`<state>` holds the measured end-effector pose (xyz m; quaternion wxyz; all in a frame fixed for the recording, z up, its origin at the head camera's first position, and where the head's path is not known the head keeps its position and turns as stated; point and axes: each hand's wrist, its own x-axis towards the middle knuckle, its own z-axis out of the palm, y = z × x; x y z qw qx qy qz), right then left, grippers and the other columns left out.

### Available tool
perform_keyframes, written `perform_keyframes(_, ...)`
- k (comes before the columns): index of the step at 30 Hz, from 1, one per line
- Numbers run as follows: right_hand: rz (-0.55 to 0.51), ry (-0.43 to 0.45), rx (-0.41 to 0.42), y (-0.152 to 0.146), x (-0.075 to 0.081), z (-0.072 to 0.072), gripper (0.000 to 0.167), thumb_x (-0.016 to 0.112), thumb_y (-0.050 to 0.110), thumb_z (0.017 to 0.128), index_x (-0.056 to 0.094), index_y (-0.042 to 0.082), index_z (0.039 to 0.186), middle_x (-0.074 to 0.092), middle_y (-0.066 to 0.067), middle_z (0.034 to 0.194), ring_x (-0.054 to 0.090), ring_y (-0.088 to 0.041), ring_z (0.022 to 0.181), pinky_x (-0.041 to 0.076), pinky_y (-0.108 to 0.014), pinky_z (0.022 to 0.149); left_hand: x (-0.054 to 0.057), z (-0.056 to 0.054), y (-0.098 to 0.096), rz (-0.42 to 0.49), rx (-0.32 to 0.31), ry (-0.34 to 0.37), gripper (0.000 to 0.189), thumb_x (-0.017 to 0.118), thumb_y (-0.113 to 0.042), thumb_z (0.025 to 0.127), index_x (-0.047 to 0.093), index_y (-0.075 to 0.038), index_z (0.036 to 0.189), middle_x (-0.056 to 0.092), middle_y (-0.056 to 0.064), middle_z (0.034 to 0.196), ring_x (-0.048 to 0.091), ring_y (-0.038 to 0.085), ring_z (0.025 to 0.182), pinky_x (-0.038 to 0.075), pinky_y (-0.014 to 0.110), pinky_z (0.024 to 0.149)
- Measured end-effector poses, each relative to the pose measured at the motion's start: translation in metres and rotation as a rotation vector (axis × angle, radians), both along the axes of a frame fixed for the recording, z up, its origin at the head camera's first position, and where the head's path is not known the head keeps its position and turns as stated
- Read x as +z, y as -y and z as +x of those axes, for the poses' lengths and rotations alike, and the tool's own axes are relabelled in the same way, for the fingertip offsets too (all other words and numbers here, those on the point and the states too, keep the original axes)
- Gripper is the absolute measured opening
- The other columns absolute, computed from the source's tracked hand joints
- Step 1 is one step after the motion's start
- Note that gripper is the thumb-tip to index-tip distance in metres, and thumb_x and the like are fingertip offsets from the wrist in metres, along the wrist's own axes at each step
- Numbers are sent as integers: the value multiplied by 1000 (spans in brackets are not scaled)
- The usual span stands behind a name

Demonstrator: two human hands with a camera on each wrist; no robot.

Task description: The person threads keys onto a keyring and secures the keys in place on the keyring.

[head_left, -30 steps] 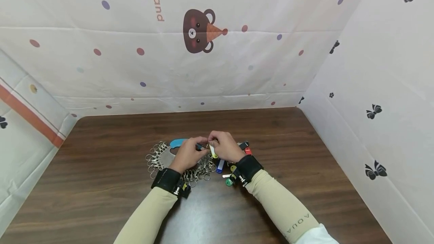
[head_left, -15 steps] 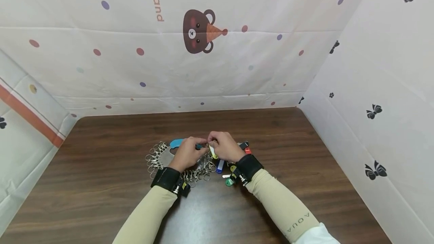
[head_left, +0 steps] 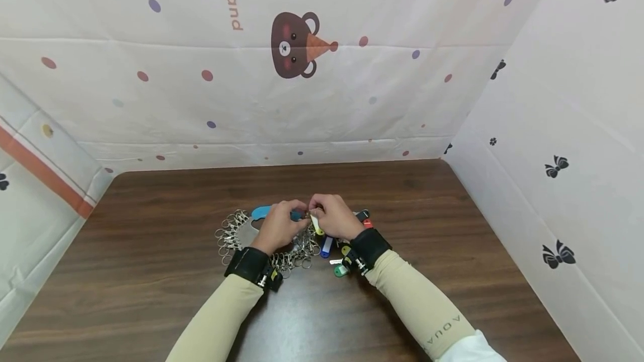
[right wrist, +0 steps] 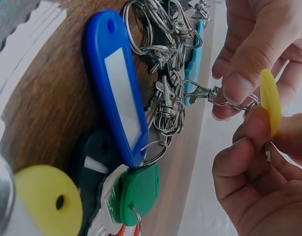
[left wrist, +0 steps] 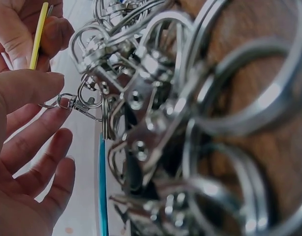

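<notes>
Both hands are close together over a cluster of metal clasps and split rings. My left hand pinches the split ring of a swivel clasp between thumb and finger, its other fingers loosely bent in the left wrist view. The clasp still reaches to the cluster. My right hand pinches a yellow key tag, seen edge-on in the wrist views, right at that ring. A small metal piece shows under the tag. Beneath the left hand is a grey plate with a blue part.
Right of the cluster lie a blue key tag, a green key tag, another yellow tag and a dark tag. A red tag lies beyond the right hand. White printed sheets wall the wooden table.
The fingers shift very slightly at the ring and the yellow key tag; both hands otherwise keep the same place and hold. The head view tilts a little.
</notes>
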<state>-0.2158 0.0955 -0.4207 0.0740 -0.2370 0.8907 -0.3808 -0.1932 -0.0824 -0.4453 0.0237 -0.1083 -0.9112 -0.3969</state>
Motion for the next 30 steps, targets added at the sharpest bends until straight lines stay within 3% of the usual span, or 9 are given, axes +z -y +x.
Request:
perform_keyframes(4,-3,14,0,-1,-1,0,15,58,5,105,70,8,97,73,-17,99,54,-14,68,43,-25,63,-1,1,0,-7,-1,5,25,80,-18,92,78,-10,116,78,9,114,70,33,111,58,49,92)
perform_keyframes(13,11,-11,17,0,-2,-2,16,57,3,104,70,9,96,72,-14,97,55,-14,69,44,-25,64,0,-1,2,-1,-45,9,25,77,-18,95,78,-8,117,78,11,117,74,28,103,59,45,87)
perform_keyframes(20,14,-18,15,-1,-1,-3,15,59,4,104,71,9,97,73,-12,95,55,-13,68,43,-24,62,0,-2,2,-10,-58,19,26,80,-16,91,78,-9,116,80,6,104,75,25,97,60,42,84)
perform_keyframes(30,20,-33,12,-3,0,-4,15,58,3,104,69,9,96,69,-8,90,53,-12,66,43,-24,63,0,-6,1,-48,-70,3,26,81,-19,92,80,-9,116,79,8,118,74,28,111,60,46,93)
